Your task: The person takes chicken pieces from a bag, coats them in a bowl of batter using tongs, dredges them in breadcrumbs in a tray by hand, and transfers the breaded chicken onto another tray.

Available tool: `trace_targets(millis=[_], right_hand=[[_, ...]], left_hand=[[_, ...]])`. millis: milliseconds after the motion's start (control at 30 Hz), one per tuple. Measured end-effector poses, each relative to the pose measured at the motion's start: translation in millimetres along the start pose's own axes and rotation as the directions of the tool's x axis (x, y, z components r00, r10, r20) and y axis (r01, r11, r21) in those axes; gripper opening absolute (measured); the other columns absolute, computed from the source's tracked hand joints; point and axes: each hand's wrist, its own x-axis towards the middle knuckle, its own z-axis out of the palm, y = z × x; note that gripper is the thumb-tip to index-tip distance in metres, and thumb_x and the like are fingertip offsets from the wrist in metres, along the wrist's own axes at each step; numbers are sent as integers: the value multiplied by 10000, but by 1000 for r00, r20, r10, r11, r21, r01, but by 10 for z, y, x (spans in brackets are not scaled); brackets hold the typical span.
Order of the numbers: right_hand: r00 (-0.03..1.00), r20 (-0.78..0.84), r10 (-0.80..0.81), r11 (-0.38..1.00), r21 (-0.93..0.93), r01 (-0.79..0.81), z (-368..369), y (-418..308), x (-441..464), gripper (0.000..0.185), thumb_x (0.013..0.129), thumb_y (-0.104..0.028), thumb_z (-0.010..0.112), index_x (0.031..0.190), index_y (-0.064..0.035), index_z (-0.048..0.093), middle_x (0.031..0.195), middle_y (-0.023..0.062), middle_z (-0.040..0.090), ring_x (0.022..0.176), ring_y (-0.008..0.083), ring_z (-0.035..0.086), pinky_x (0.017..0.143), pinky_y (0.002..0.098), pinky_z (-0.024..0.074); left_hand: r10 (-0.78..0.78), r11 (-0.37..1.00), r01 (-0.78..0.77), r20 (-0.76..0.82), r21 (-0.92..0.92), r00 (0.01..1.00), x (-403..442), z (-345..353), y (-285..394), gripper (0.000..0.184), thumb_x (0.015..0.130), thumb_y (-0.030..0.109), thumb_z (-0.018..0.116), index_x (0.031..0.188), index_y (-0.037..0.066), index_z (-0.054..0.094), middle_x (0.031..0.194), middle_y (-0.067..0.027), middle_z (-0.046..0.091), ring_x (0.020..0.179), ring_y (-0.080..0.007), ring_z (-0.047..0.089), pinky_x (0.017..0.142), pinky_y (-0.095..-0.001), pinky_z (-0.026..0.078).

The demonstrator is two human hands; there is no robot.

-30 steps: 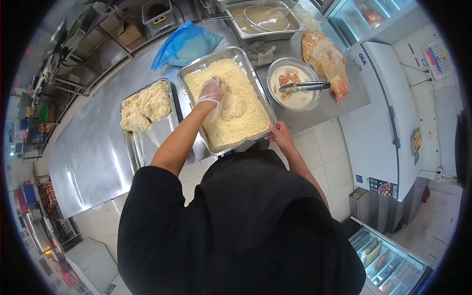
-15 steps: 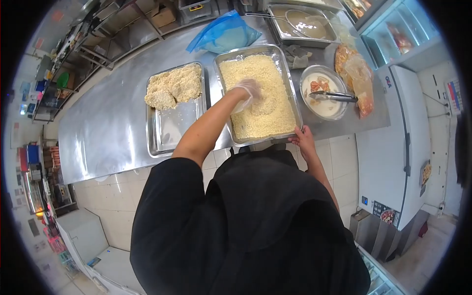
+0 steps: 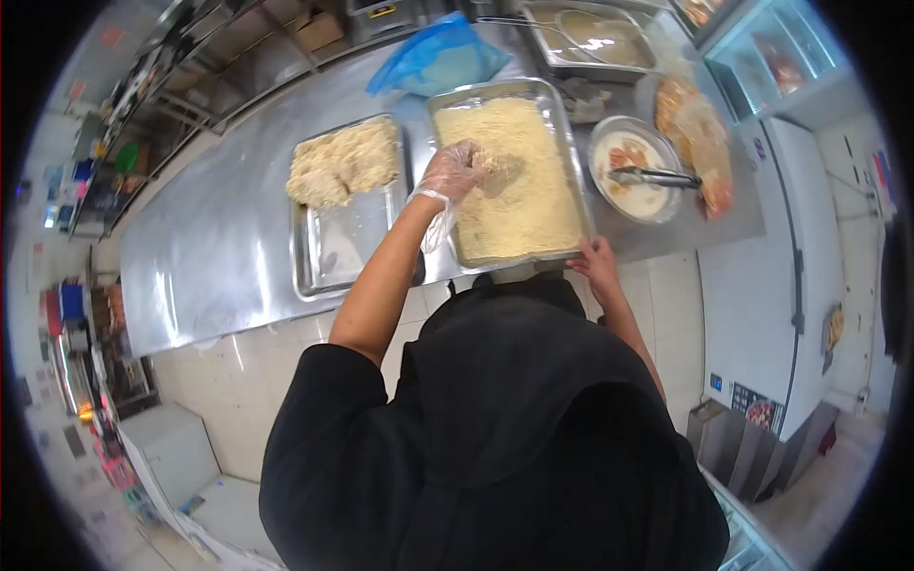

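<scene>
My left hand (image 3: 452, 171), in a clear plastic glove, is closed on a crumb-coated piece (image 3: 493, 168) above the left half of a metal tray (image 3: 573, 157) of pale breadcrumbs (image 3: 528, 214). Motion blurs the piece, and its inside is hidden by the coating. At the tray's near right corner, my bare right hand (image 3: 597, 269) grips the rim. To the left, a second metal tray (image 3: 333, 252) has several breaded pieces (image 3: 343, 162) in its far part; loose crumbs dot its bare near part.
Right of the crumbs stands a bowl (image 3: 594, 171) of milky liquid with orange-pink pieces, and tongs (image 3: 657, 178) lie across it. Beside it is a plastic bag (image 3: 700, 143) of orange-pink food. Behind are a blue bag (image 3: 443, 62) and a pan of liquid (image 3: 600, 48) with a strainer.
My left hand has risen from the crumbs and shifted left, with a coated piece now showing in its fingers. My right hand stays at the tray corner. The whole view has shifted slightly.
</scene>
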Motion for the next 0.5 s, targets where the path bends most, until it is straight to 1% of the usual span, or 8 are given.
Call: trace_targets(millis=[33,67,167,233,267,333,433,500], right_hand=[[1000,-13,0,1000,-9,0,-7,-9,-5,278,965,-296,585,1023,-87,410,910,77,597,700,160,659,620,264,498],[999,-33,0,1000,-17,0,-10,-19,-4,293,958,-296,589,1006,-72,407,891,71,574,702,165,660,603,268,493],[1000,-17,-11,1000,-4,11,-19,-32,-1,290,961,-293,586,1021,-72,407,882,70,573,695,159,658,600,262,496],[1000,-6,-12,1000,2,12,-26,-37,-3,292,961,-292,589,1026,-73,408,883,71,574,693,160,657,603,266,503],[1000,-1,-16,1000,11,16,-24,-39,-1,293,961,-292,591,1031,-73,409,884,73,576,690,161,657,606,270,510],[1000,-7,-4,1000,6,4,-22,-45,-2,293,962,-293,591,1031,-74,410,880,73,577,692,165,656,611,273,516],[1000,-2,5,1000,18,-5,-39,-32,17,299,962,-298,595,1034,-74,410,877,76,581,694,174,655,620,278,525],[1000,15,4,1000,31,-4,-44,-33,12,305,961,-302,597,1036,-73,410,878,79,583,694,179,654,624,280,528]], left_hand=[[16,994,-22,-54,-104,998,-20,-86,-121,417,768,321,772,1064,48,661,855,-93,695,739,-205,637,714,-346,510],[80,991,-59,-169,124,982,-113,-292,-49,398,762,270,774,1073,53,655,883,-114,708,793,-186,661,744,-316,518],[57,980,3,-294,200,954,-346,-874,-178,456,767,333,781,1101,54,645,918,-115,713,794,-177,668,752,-318,530],[-63,984,2,-332,-180,941,-348,-1082,-832,467,801,325,771,1149,53,617,925,-92,707,782,-170,662,729,-307,535],[-65,984,4,-335,-180,940,-401,-1166,-927,467,801,325,771,1149,53,617,925,-92,707,782,-170,662,729,-307,535],[-221,891,56,-325,-450,919,-498,-1282,-1058,461,846,285,740,1197,36,575,933,-68,699,782,-170,657,701,-292,534],[-355,793,103,-318,-601,879,-495,-1290,-1508,451,865,215,723,1242,49,540,931,-64,689,771,-165,649,676,-279,527],[-389,785,146,-295,-602,873,-501,-1235,-1830,439,860,205,724,1234,58,549,927,-69,687,775,-163,648,677,-279,527]])
